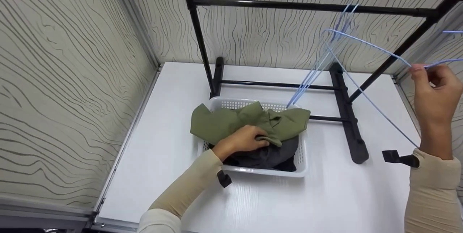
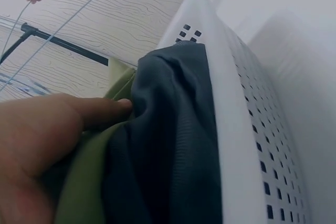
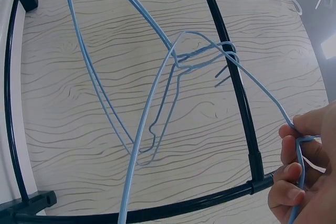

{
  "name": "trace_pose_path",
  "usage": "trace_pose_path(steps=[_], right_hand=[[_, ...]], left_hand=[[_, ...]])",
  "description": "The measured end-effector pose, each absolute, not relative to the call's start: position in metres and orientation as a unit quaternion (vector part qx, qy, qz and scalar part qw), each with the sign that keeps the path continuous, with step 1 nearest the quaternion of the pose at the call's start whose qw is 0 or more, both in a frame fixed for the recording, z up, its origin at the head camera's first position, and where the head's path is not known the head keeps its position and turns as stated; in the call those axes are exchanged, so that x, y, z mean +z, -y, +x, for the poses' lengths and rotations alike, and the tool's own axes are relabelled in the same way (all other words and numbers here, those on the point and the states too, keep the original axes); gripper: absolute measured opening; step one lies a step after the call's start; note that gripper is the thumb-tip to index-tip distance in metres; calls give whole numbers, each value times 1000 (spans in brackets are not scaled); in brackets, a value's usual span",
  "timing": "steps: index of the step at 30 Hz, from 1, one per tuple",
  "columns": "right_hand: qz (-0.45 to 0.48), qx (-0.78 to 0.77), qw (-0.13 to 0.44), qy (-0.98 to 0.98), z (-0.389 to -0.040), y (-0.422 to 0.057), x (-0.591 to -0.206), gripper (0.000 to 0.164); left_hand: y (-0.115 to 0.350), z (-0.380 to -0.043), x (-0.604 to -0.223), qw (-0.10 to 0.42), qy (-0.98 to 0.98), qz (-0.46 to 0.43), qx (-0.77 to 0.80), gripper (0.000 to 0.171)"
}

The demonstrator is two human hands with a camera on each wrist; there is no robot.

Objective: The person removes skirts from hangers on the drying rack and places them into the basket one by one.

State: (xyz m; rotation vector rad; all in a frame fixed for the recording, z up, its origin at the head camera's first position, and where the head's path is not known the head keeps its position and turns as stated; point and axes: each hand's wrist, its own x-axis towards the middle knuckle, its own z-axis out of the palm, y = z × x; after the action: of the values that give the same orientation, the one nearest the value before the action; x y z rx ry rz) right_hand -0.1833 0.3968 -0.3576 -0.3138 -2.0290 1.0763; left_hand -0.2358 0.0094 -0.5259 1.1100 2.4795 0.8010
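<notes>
My left hand [image 1: 246,139] reaches into a white plastic basket [image 1: 253,170] and grips the front edge of an olive green garment [image 1: 224,122]. The green cloth lies bunched across the basket and hangs over its left rim. Dark grey clothing [image 1: 264,159] lies beneath it; in the left wrist view my thumb sits against the dark fabric [image 2: 173,108]. Raised at the far right, my right hand [image 1: 436,95] pinches a light blue wire hanger [image 3: 142,135] near its neck. The hanger's body slants out to the left, with no clothing on it.
Behind the basket stands a black metal rack [image 1: 289,5] with a top bar and lower rails. Two blue hangers [image 1: 307,81] hang from its bar, their lower ends reaching the basket's back right corner. Wood-patterned walls [image 1: 54,63] enclose the white table [image 1: 159,124] at the left and back.
</notes>
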Motion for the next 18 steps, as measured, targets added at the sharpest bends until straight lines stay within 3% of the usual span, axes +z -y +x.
trace_pose_path(steps=[11, 18], right_hand=[[-191, 389, 372, 821, -175, -428, -367, 10], [-202, 372, 392, 817, -169, -438, -369, 25]], left_hand=[[-11, -234, -527, 192, -867, 375, 266, 38], [-10, -234, -529, 200, -864, 398, 235, 42]])
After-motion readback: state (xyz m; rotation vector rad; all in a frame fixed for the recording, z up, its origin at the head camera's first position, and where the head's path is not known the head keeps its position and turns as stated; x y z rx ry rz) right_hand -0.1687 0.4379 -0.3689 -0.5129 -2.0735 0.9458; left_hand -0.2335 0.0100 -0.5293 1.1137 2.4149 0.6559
